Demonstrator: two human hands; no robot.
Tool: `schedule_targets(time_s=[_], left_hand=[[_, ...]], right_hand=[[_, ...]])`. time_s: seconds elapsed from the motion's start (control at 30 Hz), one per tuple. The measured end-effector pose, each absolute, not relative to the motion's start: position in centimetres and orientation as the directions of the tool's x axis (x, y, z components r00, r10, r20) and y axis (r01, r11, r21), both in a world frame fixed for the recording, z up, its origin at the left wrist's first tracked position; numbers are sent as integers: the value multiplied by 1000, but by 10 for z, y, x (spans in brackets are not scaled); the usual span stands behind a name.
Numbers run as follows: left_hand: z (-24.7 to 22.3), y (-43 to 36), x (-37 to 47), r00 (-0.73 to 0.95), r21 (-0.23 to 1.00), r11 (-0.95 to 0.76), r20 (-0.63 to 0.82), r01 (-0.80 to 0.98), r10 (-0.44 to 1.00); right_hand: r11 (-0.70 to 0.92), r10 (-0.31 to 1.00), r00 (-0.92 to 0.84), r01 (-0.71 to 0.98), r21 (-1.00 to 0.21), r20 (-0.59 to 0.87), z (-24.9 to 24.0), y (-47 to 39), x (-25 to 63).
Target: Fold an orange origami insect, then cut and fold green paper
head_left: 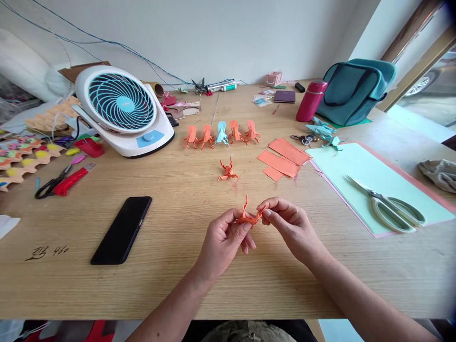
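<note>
Between my hands is a folded orange paper figure [249,219] with thin twisted limbs, one pointing up. My left hand [225,237] pinches its body between thumb and fingers. With thumb and forefinger, my right hand [288,223] grips the limb on the right. A similar orange paper figure [228,170] stands on the table just beyond. Farther back, several folded figures stand in a row, with a light blue figure [221,133] in the middle and an orange figure [192,136] at the left end. Orange paper strips [281,164] lie to the right of them.
On the left are a white fan [121,102], a black phone [121,230], and a red cutter [73,181] beside dark scissors. Light-handled scissors [392,206] rest on pale green paper [342,175] at right. Keys [304,139], a pink bottle [311,100] and a teal bag [351,92] stand behind.
</note>
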State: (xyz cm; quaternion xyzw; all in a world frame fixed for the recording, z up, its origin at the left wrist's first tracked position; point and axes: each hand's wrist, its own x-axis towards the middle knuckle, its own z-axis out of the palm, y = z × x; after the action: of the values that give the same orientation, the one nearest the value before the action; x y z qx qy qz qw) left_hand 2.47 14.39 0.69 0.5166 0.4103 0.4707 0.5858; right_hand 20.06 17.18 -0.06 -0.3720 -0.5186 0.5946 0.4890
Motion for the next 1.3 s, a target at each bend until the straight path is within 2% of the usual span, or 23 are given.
schedule_targets(time_s=[0.23, 0.37, 0.53, 0.73, 0.93, 1.03, 1.13, 1.23, 1.3], left_hand=[[5, 140, 28, 189, 997, -37, 50, -72, 981], [6, 139, 28, 238, 997, -22, 39, -73, 971], [7, 142, 23, 401, 989, 97, -45, -111, 915], [7, 143, 18, 438, 979, 171, -107, -109, 892], [13, 142, 20, 425, 984, 129, -67, -119, 903], [11, 141, 22, 375, 994, 93, -65, -55, 925], [9, 140, 23, 275, 988, -83, 45, 128, 960], [9, 140, 23, 193, 890, -307, 254, 338, 948], [8, 140, 23, 148, 838, -373, 342, 400, 928]], right_hand=[[45, 969, -232, -188, -981, 89, 0, 171, 201], [51, 970, -226, -155, -987, 86, 1, 172, 204], [-40, 954, -298, -198, -979, 22, 3, 176, 211], [-112, 879, -476, -251, -962, 22, 11, 176, 212], [4, 873, -480, -165, -986, 84, 12, 172, 209], [18, 880, -469, -137, -990, 81, 11, 172, 208], [12, 875, -478, -143, -990, 80, 10, 173, 206], [18, 888, -454, -122, -992, 72, 9, 173, 206], [31, 899, -434, -86, -996, 66, 8, 173, 206]])
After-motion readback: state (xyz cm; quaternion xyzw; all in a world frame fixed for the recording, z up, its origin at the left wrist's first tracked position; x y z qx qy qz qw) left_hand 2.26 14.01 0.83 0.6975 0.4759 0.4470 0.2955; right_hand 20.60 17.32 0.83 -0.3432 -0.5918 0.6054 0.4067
